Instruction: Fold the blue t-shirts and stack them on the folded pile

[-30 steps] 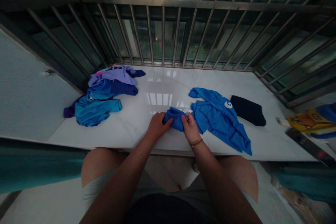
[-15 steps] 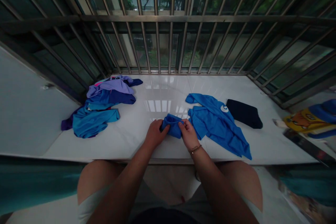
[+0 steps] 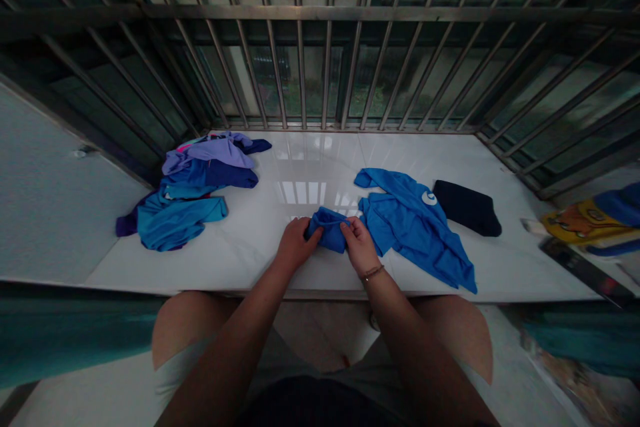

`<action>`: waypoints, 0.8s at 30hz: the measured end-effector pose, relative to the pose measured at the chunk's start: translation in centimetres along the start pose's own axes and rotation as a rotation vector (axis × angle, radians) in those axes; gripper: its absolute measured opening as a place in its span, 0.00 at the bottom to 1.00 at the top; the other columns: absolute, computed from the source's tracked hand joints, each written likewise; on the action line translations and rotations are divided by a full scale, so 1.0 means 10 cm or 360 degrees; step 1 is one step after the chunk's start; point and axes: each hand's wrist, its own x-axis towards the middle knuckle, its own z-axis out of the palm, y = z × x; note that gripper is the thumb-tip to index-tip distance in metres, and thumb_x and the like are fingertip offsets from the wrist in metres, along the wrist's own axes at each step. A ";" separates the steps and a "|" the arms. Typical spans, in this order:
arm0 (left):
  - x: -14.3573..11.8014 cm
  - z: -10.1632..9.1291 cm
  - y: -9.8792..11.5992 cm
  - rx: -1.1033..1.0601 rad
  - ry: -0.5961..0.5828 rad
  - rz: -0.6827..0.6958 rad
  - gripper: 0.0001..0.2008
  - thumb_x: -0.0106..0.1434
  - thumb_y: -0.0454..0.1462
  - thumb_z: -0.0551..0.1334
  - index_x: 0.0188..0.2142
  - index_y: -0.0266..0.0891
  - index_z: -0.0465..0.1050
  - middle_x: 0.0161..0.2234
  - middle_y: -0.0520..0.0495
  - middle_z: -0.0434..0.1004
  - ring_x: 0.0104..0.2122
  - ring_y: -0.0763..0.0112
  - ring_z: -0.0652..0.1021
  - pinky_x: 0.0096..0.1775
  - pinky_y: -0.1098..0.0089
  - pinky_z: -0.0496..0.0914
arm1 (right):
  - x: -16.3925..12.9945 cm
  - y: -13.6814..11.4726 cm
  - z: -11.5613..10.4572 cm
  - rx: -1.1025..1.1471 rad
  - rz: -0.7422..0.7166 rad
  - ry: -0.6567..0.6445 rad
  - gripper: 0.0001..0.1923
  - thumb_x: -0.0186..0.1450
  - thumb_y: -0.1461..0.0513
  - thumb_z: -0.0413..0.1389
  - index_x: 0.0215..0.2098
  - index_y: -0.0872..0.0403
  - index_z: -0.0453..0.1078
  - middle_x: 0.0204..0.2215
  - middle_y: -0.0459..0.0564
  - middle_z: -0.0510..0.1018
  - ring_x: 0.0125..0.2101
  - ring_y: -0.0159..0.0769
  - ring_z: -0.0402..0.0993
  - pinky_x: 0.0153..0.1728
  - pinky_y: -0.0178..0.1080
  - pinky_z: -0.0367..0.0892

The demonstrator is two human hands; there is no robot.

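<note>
Over at nine o'clock on the white surface [image 3: 260, 247] sits a heap of clothes [image 3: 193, 190]: lilac on top, navy under it, teal blue spilling toward the near edge. It lies well apart from the hands.

Dead centre now, the left hand [image 3: 294, 245] has its fingers closed on the left end of a small blue bundle [image 3: 327, 231], thumb pressed onto the cloth, so the grip is tight on fabric. The bundle is rolled up compact and sits on the surface at twelve o'clock from the wrists, pinned between both hands.

The right hand [image 3: 357, 245] meets it from the other side, fingertips pinching the bundle's right end, grip narrow and full of cloth. A thin bracelet [image 3: 373, 273] rings that wrist.

Just beside the right hand, at two o'clock, a bright blue shirt [image 3: 413, 227] lies spread loose with a white round logo showing. At its three o'clock rests a dark folded garment [image 3: 467, 207], flat and tidy, touching or almost touching the shirt's edge.

Behind everything, at twelve o'clock, metal window bars [image 3: 325, 67] close off the surface.
</note>
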 end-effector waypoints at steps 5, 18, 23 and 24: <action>0.00 0.01 -0.02 -0.0003 -0.0007 0.0017 0.10 0.78 0.47 0.61 0.42 0.47 0.74 0.40 0.45 0.84 0.45 0.53 0.84 0.66 0.46 0.72 | -0.01 0.00 0.00 0.0022 -0.0001 -0.0001 0.32 0.64 0.32 0.68 0.40 0.47 0.69 0.26 0.37 0.60 0.26 0.32 0.55 0.28 0.36 0.55; 0.00 0.00 -0.01 -0.0011 0.0011 -0.0004 0.08 0.76 0.46 0.62 0.43 0.47 0.75 0.41 0.43 0.84 0.45 0.50 0.83 0.57 0.48 0.77 | 0.01 0.01 0.01 0.0033 0.0014 -0.0009 0.33 0.62 0.30 0.68 0.39 0.46 0.67 0.26 0.37 0.60 0.26 0.33 0.55 0.27 0.37 0.54; 0.00 -0.01 -0.01 -0.0005 -0.0015 -0.0001 0.09 0.77 0.47 0.61 0.42 0.47 0.75 0.40 0.44 0.84 0.45 0.51 0.83 0.59 0.48 0.75 | 0.00 -0.02 0.01 0.0039 0.0012 -0.0003 0.34 0.61 0.30 0.69 0.39 0.46 0.68 0.25 0.37 0.60 0.26 0.33 0.54 0.27 0.37 0.54; 0.00 -0.01 -0.01 -0.0006 -0.0014 -0.0001 0.09 0.77 0.47 0.61 0.42 0.47 0.75 0.40 0.44 0.84 0.45 0.52 0.83 0.59 0.48 0.75 | 0.00 -0.03 0.01 0.0043 0.0011 -0.0002 0.34 0.61 0.30 0.69 0.39 0.46 0.69 0.25 0.37 0.60 0.26 0.33 0.54 0.27 0.37 0.54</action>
